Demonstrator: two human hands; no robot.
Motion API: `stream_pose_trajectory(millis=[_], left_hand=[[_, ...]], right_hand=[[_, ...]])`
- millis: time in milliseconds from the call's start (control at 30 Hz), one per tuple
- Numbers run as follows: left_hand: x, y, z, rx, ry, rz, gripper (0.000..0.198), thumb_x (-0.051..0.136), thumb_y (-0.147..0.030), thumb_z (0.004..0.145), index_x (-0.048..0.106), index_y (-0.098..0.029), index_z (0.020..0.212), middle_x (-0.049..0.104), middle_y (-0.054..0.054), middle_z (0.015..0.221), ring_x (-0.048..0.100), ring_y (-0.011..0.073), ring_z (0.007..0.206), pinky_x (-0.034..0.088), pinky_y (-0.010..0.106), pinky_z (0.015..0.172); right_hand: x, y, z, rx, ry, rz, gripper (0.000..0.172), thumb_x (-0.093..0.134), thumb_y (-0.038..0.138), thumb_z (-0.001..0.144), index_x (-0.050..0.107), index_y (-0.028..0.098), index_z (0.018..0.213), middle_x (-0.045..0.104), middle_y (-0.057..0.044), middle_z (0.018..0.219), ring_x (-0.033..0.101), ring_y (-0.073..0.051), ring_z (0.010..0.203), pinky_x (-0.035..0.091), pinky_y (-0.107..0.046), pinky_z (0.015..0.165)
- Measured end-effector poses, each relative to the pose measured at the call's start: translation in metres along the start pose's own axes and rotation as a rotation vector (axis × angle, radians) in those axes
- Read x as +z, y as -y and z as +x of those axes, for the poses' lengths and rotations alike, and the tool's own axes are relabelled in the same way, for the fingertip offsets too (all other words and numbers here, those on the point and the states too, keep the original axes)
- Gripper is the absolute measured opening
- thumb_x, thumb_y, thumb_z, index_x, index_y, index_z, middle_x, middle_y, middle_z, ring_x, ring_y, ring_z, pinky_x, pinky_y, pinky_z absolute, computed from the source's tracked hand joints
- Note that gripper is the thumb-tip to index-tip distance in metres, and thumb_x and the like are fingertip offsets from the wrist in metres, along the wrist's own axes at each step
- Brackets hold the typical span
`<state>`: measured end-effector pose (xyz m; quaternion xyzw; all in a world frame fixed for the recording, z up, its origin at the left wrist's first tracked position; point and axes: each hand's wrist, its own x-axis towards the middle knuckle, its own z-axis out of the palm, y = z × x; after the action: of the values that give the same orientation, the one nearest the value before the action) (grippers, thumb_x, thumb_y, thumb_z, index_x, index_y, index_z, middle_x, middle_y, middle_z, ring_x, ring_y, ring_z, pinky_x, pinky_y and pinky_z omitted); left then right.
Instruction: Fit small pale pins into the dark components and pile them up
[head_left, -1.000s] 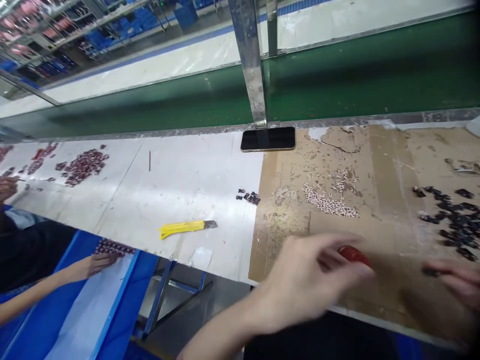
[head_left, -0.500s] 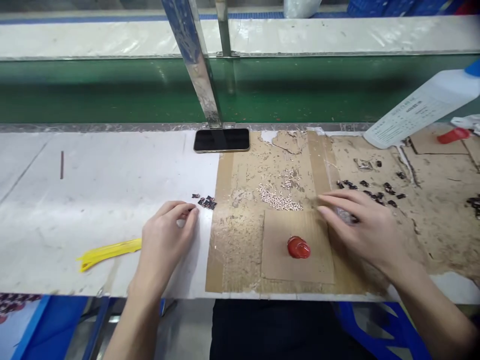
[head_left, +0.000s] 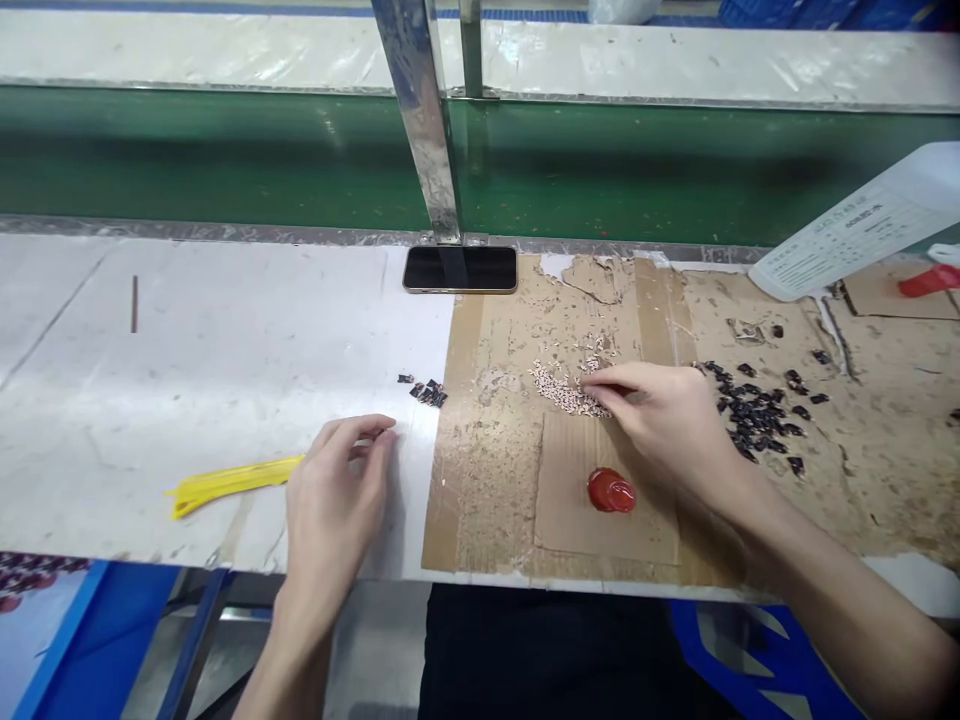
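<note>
My left hand [head_left: 341, 490] rests over the white tabletop, thumb and forefinger tips pinched together. Whatever sits between them is too small to make out. Just beyond it lies a small cluster of black pieces [head_left: 429, 392]. My right hand [head_left: 667, 415] reaches across to a heap of tiny pale pinkish bits [head_left: 559, 390], its thumb and forefinger pinched at the heap's right side; I cannot see what they grip. Below the heap, a blob of glossy red material [head_left: 611, 490] lies on a cardboard square [head_left: 570, 535]. A larger pile of black pieces [head_left: 757, 415] spreads right of my right hand.
A phone [head_left: 460, 269] lies at the foot of a metal post [head_left: 427, 130]. Yellow strips [head_left: 232, 482] are left of my left hand. A tilted white bottle [head_left: 855, 220] and a red object [head_left: 930, 281] are at the right. A green belt [head_left: 225, 160] runs behind the table.
My right hand has moved left from beside the black pile to the heap of pale bits, and its fingers have closed. My left hand has drawn slightly away from the small black cluster.
</note>
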<state>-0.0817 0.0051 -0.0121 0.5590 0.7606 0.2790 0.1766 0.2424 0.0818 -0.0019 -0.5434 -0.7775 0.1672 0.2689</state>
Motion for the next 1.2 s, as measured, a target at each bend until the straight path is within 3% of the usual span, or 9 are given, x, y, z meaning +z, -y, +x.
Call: stream_pose_trajectory(millis=[133,200,267,400,533,667,800,967,1200], left_hand=[[0.007,-0.039,-0.018,0.112,-0.082,-0.286,0.019,0.07,-0.025,0.097,0.076,-0.022,0.115,0.074,0.005,0.117,0.077,0.0178,0.09,0.066,0.032,0.082],[0.014,-0.069,-0.03,0.205,-0.021,-0.425,0.017,0.071,-0.019,0.097,0.078,-0.023,0.112,0.077,0.005,0.117,0.077,0.0178,0.097,0.067,0.029,0.082],[0.023,-0.097,-0.039,0.312,0.054,-0.541,0.016,0.071,-0.013,0.097,0.078,-0.022,0.109,0.081,0.003,0.104,0.078,0.0168,0.094,0.067,0.028,0.084],[0.042,-0.13,-0.05,0.527,0.161,-0.654,0.016,0.066,-0.008,0.1,0.076,-0.015,0.111,0.083,0.006,0.102,0.078,0.0154,0.092,0.065,0.025,0.086],[0.052,-0.13,-0.052,0.685,0.133,-0.549,0.02,0.062,-0.004,0.1,0.074,-0.012,0.114,0.083,0.009,0.103,0.078,0.0185,0.094,0.065,0.029,0.087],[0.056,-0.127,-0.053,0.719,0.064,-0.439,0.016,0.063,-0.004,0.099,0.074,-0.013,0.107,0.082,0.007,0.093,0.077,0.0181,0.084,0.063,0.028,0.079],[0.054,-0.129,-0.054,0.622,0.126,-0.515,0.014,0.063,-0.004,0.098,0.073,-0.013,0.102,0.08,0.006,0.092,0.074,0.0148,0.08,0.061,0.025,0.078],[0.05,-0.13,-0.057,0.446,0.281,-0.646,0.009,0.066,-0.008,0.098,0.073,-0.014,0.098,0.078,0.004,0.088,0.072,0.0112,0.075,0.059,0.02,0.072],[0.052,-0.123,-0.076,0.455,0.314,-0.644,0.011,0.065,-0.008,0.1,0.074,-0.014,0.097,0.079,0.005,0.091,0.075,0.0129,0.079,0.061,0.02,0.077]], right_hand=[[-0.012,-0.001,-0.011,0.224,-0.131,0.32,0.007,0.085,0.031,0.086,0.083,0.025,0.091,0.083,-0.002,0.083,0.08,-0.019,0.073,0.067,-0.031,0.068],[-0.018,0.003,-0.021,0.388,-0.156,0.642,0.016,0.092,0.035,0.079,0.083,0.026,0.089,0.082,-0.001,0.077,0.077,-0.016,0.065,0.066,-0.025,0.062],[-0.022,0.011,-0.033,0.482,-0.134,0.906,0.02,0.095,0.037,0.075,0.082,0.028,0.087,0.08,0.001,0.074,0.074,-0.012,0.06,0.064,-0.021,0.058],[-0.025,0.03,-0.054,0.517,-0.077,1.118,0.018,0.095,0.035,0.076,0.082,0.03,0.086,0.076,0.004,0.065,0.071,-0.01,0.053,0.061,-0.017,0.053],[-0.024,0.039,-0.067,0.48,-0.072,1.071,0.015,0.093,0.029,0.08,0.082,0.029,0.091,0.078,0.003,0.068,0.076,-0.013,0.058,0.065,-0.018,0.058],[-0.022,0.047,-0.074,0.463,-0.191,0.85,0.015,0.092,0.022,0.08,0.084,0.028,0.091,0.081,0.001,0.076,0.079,-0.015,0.064,0.068,-0.019,0.062],[-0.021,0.058,-0.08,0.423,-0.235,0.672,0.009,0.088,0.024,0.085,0.085,0.029,0.092,0.083,-0.001,0.083,0.08,-0.016,0.067,0.069,-0.02,0.064],[-0.022,0.058,-0.082,0.322,-0.219,0.642,0.009,0.083,0.021,0.087,0.084,0.029,0.09,0.083,-0.001,0.087,0.081,-0.017,0.074,0.069,-0.02,0.066],[-0.028,0.056,-0.095,0.267,-0.007,0.671,0.011,0.074,0.016,0.093,0.077,0.026,0.092,0.079,-0.002,0.089,0.078,-0.015,0.079,0.065,-0.018,0.07]])
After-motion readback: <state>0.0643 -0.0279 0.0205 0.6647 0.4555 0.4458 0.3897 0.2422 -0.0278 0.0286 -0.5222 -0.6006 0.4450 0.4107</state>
